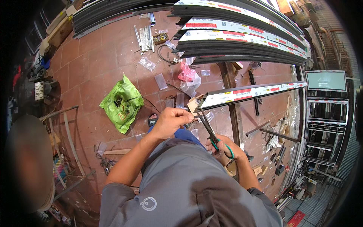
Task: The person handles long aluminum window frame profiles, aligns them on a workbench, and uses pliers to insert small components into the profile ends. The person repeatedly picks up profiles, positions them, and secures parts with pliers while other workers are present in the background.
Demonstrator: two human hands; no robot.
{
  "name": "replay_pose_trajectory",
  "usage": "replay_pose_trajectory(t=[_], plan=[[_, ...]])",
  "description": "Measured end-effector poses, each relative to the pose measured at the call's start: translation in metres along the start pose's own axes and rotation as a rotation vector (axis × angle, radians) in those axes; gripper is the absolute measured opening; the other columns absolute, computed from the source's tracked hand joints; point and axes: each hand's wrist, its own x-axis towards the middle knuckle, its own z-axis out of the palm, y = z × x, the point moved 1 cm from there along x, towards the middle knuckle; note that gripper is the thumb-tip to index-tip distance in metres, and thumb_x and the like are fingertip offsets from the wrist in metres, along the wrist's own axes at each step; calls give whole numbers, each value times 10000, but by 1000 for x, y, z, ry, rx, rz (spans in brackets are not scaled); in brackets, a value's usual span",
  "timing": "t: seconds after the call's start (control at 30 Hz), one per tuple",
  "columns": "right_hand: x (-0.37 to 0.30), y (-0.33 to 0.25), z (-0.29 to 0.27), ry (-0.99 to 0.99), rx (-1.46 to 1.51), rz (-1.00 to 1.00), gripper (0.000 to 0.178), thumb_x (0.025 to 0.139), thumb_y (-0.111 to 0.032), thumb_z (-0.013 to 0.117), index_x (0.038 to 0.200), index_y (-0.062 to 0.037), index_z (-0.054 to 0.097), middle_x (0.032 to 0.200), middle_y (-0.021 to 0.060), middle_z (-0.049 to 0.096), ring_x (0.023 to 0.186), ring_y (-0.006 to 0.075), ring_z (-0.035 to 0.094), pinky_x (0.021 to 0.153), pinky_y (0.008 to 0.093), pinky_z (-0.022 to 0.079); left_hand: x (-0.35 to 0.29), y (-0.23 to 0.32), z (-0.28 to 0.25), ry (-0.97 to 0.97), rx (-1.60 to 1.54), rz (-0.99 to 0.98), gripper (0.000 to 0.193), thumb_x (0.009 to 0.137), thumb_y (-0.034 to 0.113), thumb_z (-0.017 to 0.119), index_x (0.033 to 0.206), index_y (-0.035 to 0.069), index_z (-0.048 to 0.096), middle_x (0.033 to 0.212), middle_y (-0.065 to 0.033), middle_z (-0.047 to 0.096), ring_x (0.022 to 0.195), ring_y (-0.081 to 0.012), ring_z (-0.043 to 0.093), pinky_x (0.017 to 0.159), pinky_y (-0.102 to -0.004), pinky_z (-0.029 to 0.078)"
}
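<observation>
My right hand [222, 146] grips a pair of scissors [208, 126] by its green handles, with the dark blades pointing up and away from me. Close to the blade tips, my left hand [172, 120] pinches the end of a thin black strip between thumb and fingers. A black strand [149, 101] runs from a bright green plastic bag [123, 119] toward that hand and passes out of sight behind it. Just beyond the blades lies the cut end of a long dark frame profile [245, 92], covered with white and red film.
More film-covered profiles [242, 36] are stacked at the far side. A pink and white plastic bag [188, 77], clear packets [160, 81] and metal strips [144, 38] lie on the red tiled floor. A metal frame [70, 143] and a person [30, 166] are at left; finished frames [327, 111] stand right.
</observation>
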Motion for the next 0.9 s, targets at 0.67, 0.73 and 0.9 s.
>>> replay_pose_trajectory(t=[0.67,0.73,0.9], plan=[[-2,10,-4,29,-166,53,973,814,-914,567,1083,18,651,869,80,591,855,196,561,745,344,473,-7,12,12,78,384,151,260,898,205,751,983,-38,791,840,-73,758,786,-98,650,732,-293,523],[-3,10,-3,28,-141,34,971,817,-913,565,1080,18,653,871,80,593,858,196,560,755,346,474,-7,11,13,81,376,133,267,897,210,751,983,-40,791,833,-66,757,782,-93,646,726,-292,523],[-1,0,-2,25,-212,-9,971,820,-923,546,1070,9,645,874,57,582,841,169,566,735,332,501,-7,9,14,93,355,171,267,897,206,755,989,-43,791,814,-58,751,773,-86,643,719,-286,527]])
